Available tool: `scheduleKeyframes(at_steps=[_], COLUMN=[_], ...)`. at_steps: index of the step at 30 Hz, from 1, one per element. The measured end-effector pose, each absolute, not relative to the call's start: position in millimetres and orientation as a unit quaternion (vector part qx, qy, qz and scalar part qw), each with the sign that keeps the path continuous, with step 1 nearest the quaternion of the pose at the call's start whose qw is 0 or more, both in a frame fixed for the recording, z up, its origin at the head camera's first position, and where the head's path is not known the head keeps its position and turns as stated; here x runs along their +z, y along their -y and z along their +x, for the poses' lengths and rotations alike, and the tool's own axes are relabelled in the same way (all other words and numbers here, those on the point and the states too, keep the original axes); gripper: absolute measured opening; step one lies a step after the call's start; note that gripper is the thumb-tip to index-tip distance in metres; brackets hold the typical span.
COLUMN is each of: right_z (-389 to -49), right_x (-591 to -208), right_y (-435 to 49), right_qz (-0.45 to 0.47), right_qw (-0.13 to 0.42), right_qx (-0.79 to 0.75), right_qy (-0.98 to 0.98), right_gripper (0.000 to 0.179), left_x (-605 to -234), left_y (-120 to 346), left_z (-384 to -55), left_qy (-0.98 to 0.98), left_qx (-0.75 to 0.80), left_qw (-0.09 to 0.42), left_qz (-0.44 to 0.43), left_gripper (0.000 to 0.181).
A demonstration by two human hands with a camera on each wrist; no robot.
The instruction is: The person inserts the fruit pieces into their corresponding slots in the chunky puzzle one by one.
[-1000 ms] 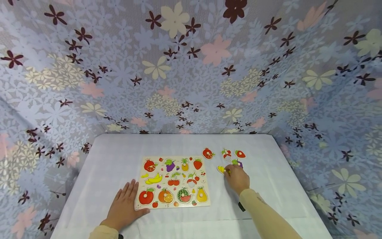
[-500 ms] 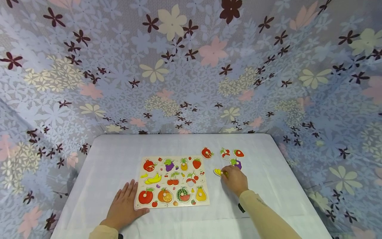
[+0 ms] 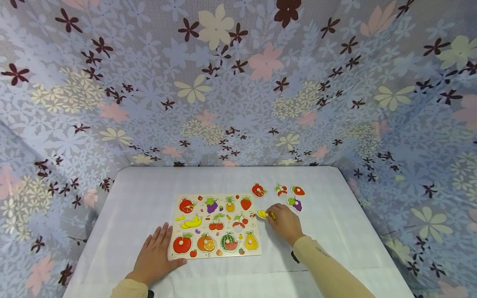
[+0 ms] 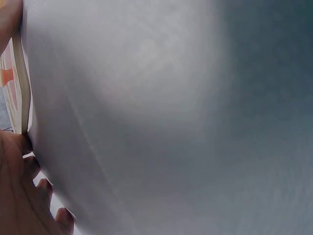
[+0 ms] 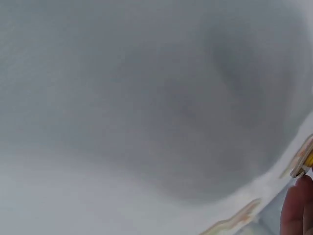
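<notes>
My right hand (image 3: 285, 223) pinches a yellow banana puzzle piece (image 3: 262, 214) just off the right edge of the wooden fruit puzzle board (image 3: 205, 255). In the right wrist view only its fingers (image 5: 296, 205) and a yellow bit of the piece show at the right edge. With fingers spread, my left hand (image 3: 154, 256) lies flat at the board's left edge, thumb by the lower left corner. The left wrist view shows part of the board's side. Apple, orange, watermelon, pear and pineapple pieces with knobs sit in the board; the banana spot has no knob.
Loose pieces lie right of the board: a pomegranate (image 3: 258, 190), cherries (image 3: 281, 191), a strawberry (image 3: 298, 190) and grapes (image 3: 295, 203). A white cloth covers the table (image 3: 149, 186). Floral fabric (image 3: 238, 103) hangs behind it and at both sides.
My right hand has carried the banana piece leftward, away from the grapes piece and up to the board's right edge. The left hand and the board stay in place.
</notes>
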State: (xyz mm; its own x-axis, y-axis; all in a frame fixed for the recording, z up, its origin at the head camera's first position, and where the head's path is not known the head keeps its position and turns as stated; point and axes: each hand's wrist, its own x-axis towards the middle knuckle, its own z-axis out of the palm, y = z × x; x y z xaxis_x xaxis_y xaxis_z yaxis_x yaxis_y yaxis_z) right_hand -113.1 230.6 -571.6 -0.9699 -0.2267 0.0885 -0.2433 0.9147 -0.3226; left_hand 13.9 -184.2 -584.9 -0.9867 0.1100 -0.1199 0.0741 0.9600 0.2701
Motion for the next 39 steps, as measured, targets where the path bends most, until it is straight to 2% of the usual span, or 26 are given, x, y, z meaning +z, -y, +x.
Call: scheduleKeyframes(at_steps=[6,22,31,39], right_z=[-111.7,-105.5,-107.1,-110.4], right_x=[-563.9,-539.5,-544.2,-547.1], right_y=[-210.5,-136.2,-87.5,-51.6], right_qz=[0.167,0.312,0.361,0.383], right_qw=[0.048,0.044,0.007,0.005], right_qx=[0.169,0.171,0.146,0.134], right_qy=[0.970,0.934,0.921,0.914], right_gripper=[0.012,0.012,0.015,0.013], left_x=[-585.8,-584.2,-584.7,-585.7], left_y=[185.0,186.2,187.0,188.3], left_z=[13.9,11.4,10.8,11.0], left_qy=[-0.987,-0.987,-0.987,-0.987], left_qx=[0.138,0.136,0.132,0.137], left_qw=[0.067,0.075,0.084,0.079], left_qz=[0.046,0.041,0.037,0.040], left_gripper=[0.120,0.121,0.123,0.122])
